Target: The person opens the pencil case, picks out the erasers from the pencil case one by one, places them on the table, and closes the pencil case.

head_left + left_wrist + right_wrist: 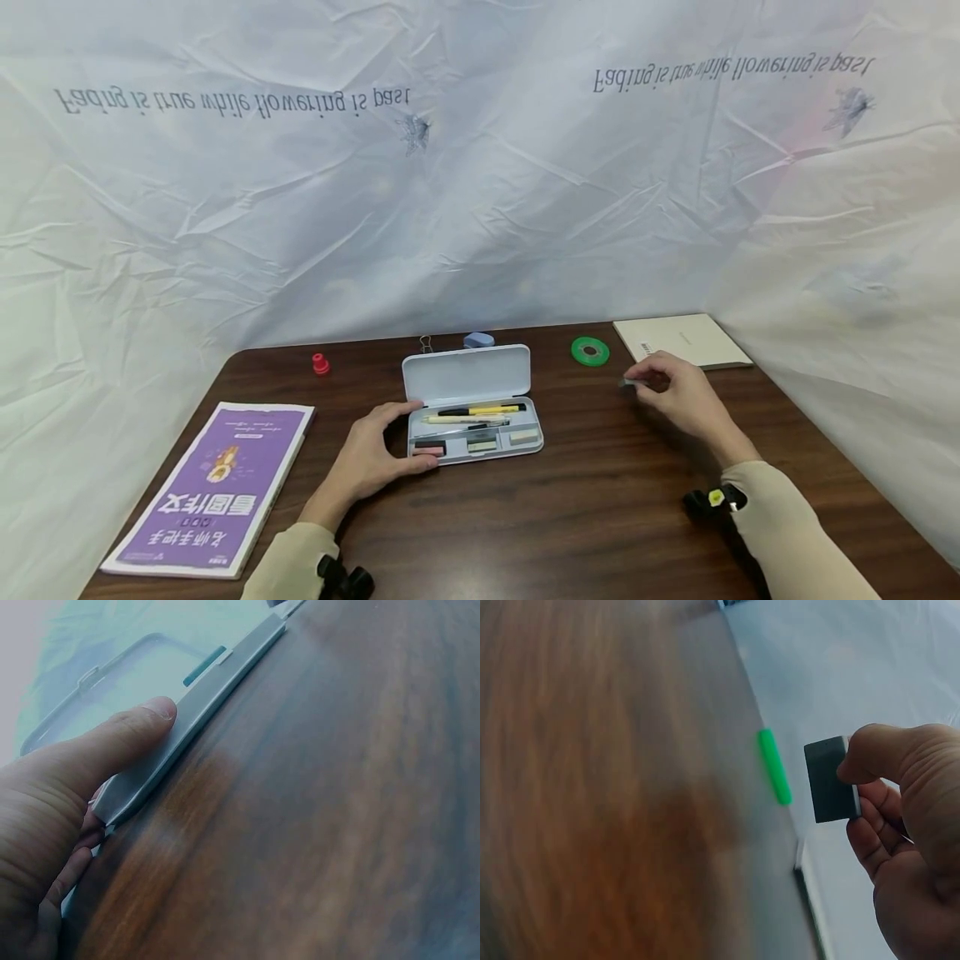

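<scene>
A pale pencil case [467,375] lies with its lid raised in the middle of the table. In its tray are a yellow-and-black pen [483,410], a cream pen [457,419] and several small blocks. My left hand [367,454] grips the case's left end, thumb on the front edge and fingers toward the back corner; in the left wrist view the thumb [142,727] presses the case's side. My right hand [682,400] pinches a small dark grey rectangular eraser [829,780] between thumb and fingers, raised over the table to the right of the case.
A purple book [210,492] lies at the left, a small red knobbed object [321,364] behind it. Behind the case are a binder clip [426,344] and a blue object [478,340]. A green tape roll [577,351] and a cream notebook [675,333] lie at the back right.
</scene>
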{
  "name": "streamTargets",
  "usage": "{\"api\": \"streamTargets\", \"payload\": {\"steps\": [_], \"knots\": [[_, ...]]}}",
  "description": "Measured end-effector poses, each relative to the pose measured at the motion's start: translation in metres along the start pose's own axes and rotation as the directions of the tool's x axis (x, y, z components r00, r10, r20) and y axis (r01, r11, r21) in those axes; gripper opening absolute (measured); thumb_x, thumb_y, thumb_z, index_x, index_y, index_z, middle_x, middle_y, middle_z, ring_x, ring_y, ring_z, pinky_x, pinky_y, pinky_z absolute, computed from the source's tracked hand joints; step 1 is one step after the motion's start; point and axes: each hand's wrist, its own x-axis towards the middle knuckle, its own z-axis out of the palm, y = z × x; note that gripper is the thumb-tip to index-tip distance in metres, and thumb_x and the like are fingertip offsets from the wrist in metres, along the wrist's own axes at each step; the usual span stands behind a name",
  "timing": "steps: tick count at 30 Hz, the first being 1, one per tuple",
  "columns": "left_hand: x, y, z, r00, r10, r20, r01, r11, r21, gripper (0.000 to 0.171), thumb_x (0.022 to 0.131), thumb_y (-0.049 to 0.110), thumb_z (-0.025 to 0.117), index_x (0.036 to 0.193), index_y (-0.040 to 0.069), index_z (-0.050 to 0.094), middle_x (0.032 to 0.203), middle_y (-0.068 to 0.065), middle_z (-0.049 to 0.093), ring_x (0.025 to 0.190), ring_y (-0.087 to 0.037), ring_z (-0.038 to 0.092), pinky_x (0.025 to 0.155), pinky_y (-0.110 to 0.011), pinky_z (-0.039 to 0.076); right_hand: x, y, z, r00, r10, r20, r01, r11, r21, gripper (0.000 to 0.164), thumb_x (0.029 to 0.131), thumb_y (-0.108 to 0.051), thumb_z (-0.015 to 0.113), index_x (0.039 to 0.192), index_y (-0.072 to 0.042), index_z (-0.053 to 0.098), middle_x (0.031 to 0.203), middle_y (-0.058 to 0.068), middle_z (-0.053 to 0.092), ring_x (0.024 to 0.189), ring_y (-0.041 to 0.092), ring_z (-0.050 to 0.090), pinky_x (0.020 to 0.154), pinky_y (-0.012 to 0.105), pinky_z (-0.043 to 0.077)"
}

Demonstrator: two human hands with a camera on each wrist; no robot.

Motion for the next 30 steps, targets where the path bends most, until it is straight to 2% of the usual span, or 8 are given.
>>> {"api": "streamTargets", "payload": {"steps": [9,20,30], "knots": [[0.000,-0.001,0.001,1.000,-0.015,0.020,0.015,1.000,-0.012,0.089,0.078,0.061,0.099,0.153,0.026,0.068,0.150,-0.004,0.068,0.143,-0.033,0.062,0.118,-0.063,0.049,-0.004,0.017,0.002,0.999,0.043,0.029,-0.041,0.997,-0.070,0.022,0.098,0.000,0.082,0.109,-0.018,0.084,0.113,0.000,0.075,0.101,0.018,0.070,0.084,0.023,0.056],[0.001,-0.003,0.001,1.000,-0.017,0.014,0.018,1.000,-0.008,0.089,0.078,0.061,0.099,0.153,0.026,0.068,0.151,-0.006,0.068,0.143,-0.034,0.062,0.117,-0.064,0.050,0.000,0.017,-0.002,0.985,0.071,0.160,-0.060,0.996,-0.073,0.025,0.094,0.003,0.085,0.104,-0.020,0.083,0.108,-0.001,0.077,0.101,0.019,0.073,0.086,0.029,0.060],[0.001,-0.001,-0.001,1.000,-0.016,0.014,0.016,1.000,-0.013,0.089,0.077,0.060,0.100,0.153,0.026,0.069,0.151,-0.006,0.068,0.143,-0.034,0.062,0.117,-0.064,0.050,0.000,0.016,-0.004,0.982,0.059,0.179,-0.043,0.995,-0.089,0.025,0.093,0.002,0.086,0.103,-0.020,0.083,0.106,-0.002,0.076,0.094,0.014,0.071,0.082,0.030,0.059]]}}
